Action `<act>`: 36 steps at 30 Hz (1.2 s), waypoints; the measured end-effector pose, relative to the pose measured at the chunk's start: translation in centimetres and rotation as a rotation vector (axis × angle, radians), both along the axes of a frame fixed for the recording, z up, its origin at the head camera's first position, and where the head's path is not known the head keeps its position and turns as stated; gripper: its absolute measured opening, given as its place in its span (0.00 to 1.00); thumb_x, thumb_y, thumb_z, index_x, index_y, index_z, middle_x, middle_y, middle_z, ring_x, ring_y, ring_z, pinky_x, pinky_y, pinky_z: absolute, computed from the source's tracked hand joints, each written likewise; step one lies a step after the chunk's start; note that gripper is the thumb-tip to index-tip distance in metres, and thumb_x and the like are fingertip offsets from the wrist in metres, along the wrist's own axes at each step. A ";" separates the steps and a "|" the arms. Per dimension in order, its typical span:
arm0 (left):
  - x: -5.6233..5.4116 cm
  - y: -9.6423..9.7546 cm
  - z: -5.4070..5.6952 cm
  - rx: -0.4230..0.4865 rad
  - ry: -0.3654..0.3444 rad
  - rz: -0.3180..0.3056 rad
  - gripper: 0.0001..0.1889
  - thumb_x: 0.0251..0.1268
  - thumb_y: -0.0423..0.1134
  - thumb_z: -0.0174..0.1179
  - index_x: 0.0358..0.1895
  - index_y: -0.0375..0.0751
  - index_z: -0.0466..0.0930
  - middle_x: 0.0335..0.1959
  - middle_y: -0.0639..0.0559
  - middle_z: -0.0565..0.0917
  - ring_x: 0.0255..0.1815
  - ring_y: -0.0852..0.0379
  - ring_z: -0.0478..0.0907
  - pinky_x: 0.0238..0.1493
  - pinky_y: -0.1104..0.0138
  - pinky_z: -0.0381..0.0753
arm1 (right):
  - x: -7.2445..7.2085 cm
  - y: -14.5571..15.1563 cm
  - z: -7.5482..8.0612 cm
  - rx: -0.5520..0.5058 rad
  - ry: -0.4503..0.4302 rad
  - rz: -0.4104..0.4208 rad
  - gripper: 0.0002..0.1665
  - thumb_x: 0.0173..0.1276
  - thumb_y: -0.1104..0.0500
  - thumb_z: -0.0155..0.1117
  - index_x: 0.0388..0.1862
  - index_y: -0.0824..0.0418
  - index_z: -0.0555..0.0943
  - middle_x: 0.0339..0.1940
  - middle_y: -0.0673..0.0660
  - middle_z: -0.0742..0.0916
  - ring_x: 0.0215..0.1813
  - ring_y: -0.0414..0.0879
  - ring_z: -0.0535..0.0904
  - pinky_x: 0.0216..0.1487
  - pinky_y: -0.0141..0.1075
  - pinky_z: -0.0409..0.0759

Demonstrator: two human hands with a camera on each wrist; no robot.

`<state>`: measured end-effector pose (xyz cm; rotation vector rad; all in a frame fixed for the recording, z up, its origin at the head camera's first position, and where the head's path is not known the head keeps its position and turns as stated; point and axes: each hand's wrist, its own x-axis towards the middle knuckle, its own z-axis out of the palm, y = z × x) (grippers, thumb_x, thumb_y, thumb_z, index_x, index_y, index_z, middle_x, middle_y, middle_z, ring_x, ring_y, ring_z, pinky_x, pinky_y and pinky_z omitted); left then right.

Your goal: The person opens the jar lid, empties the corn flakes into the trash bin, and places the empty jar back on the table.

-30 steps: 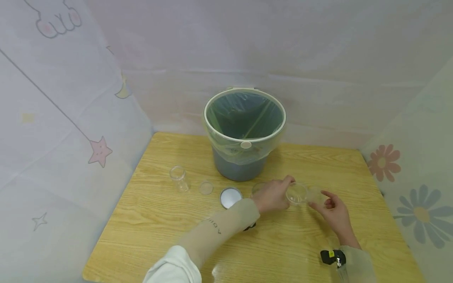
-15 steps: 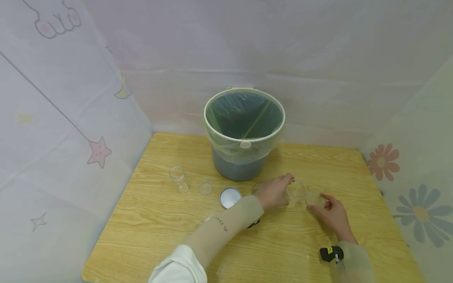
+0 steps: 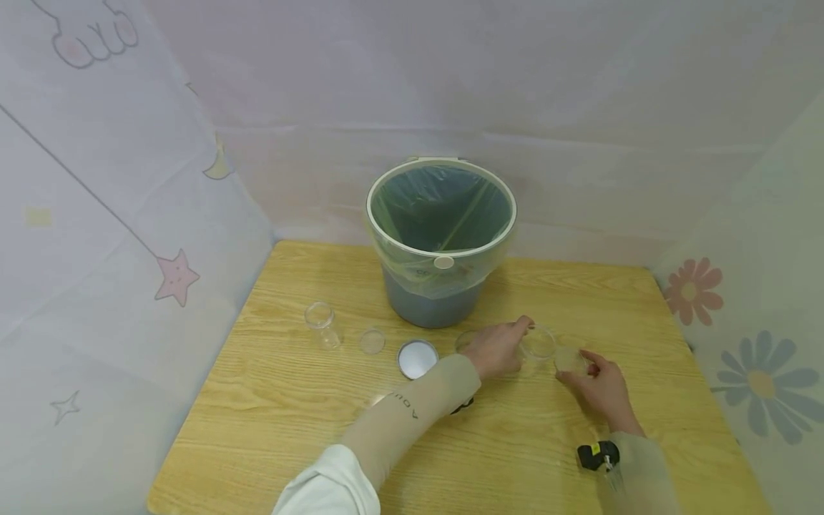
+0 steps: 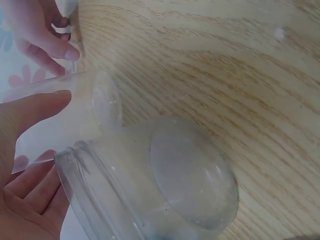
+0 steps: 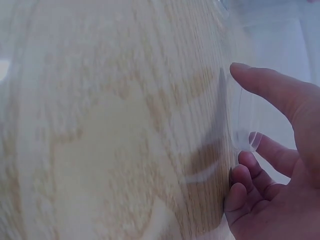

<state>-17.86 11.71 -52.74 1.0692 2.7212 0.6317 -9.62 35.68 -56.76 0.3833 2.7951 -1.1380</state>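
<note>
In the head view my left hand holds the side of a round clear plastic cup. Its thumb and fingers lie along that cup in the left wrist view. A clear jar with a ridged neck fills the foreground there, partly behind the left hand in the head view. To the right, thumb and index finger of my right hand are on either side of a second clear, see-through piece, close beside the cup. Its exact shape is hard to make out; the right wrist view shows a transparent edge between those fingers.
A grey bin with a liner bag stands at the back of the wooden table. Left of my hands are a silver round lid, a clear disc and a clear jar. Printed cloth surrounds the table.
The clear cup and the see-through piece have come down slightly and now sit a little apart. Both hands have shifted only a little; the head view has turned slightly.
</note>
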 end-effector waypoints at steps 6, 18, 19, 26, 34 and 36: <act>0.1 0.1 -0.1 -0.007 0.003 0.007 0.42 0.58 0.36 0.74 0.74 0.48 0.59 0.57 0.58 0.83 0.32 0.68 0.78 0.31 0.76 0.75 | 0.4 -0.3 0.1 -0.017 -0.024 0.007 0.54 0.67 0.44 0.72 0.76 0.76 0.59 0.52 0.70 0.69 0.49 0.60 0.65 0.45 0.49 0.70; -0.4 -1.7 1.8 -0.046 0.086 -0.015 0.64 0.48 0.54 0.81 0.83 0.45 0.44 0.77 0.51 0.64 0.74 0.56 0.64 0.72 0.68 0.60 | -0.6 -0.7 0.9 -0.067 -0.098 0.051 0.65 0.61 0.43 0.77 0.81 0.71 0.49 0.64 0.81 0.59 0.61 0.71 0.62 0.55 0.63 0.71; -0.5 -2.1 2.2 -0.042 0.099 -0.014 0.64 0.47 0.56 0.81 0.82 0.45 0.46 0.77 0.51 0.64 0.75 0.56 0.63 0.73 0.67 0.59 | -0.8 -0.6 0.9 -0.061 -0.101 0.056 0.67 0.61 0.42 0.77 0.81 0.71 0.48 0.64 0.80 0.60 0.60 0.70 0.62 0.55 0.62 0.71; 0.7 -6.2 5.5 0.022 0.123 -0.003 0.49 0.59 0.64 0.70 0.79 0.47 0.59 0.77 0.52 0.65 0.75 0.55 0.63 0.72 0.65 0.61 | -2.0 0.0 0.6 -0.090 -0.153 0.057 0.72 0.60 0.35 0.75 0.82 0.70 0.44 0.64 0.78 0.60 0.59 0.67 0.60 0.55 0.60 0.69; 3.1 -12.7 11.3 0.366 0.255 0.003 0.31 0.61 0.53 0.73 0.65 0.44 0.78 0.65 0.52 0.78 0.67 0.56 0.72 0.68 0.67 0.66 | -2.0 1.1 1.3 -0.135 -0.192 0.052 0.69 0.66 0.30 0.65 0.83 0.69 0.41 0.65 0.77 0.61 0.58 0.65 0.62 0.56 0.59 0.68; 2.9 -14.9 12.7 0.490 0.324 0.014 0.28 0.60 0.48 0.74 0.61 0.40 0.81 0.61 0.49 0.81 0.64 0.54 0.75 0.66 0.65 0.69 | -2.0 1.5 1.8 -0.152 -0.236 0.046 0.68 0.68 0.27 0.59 0.82 0.69 0.40 0.67 0.79 0.60 0.62 0.69 0.61 0.60 0.62 0.67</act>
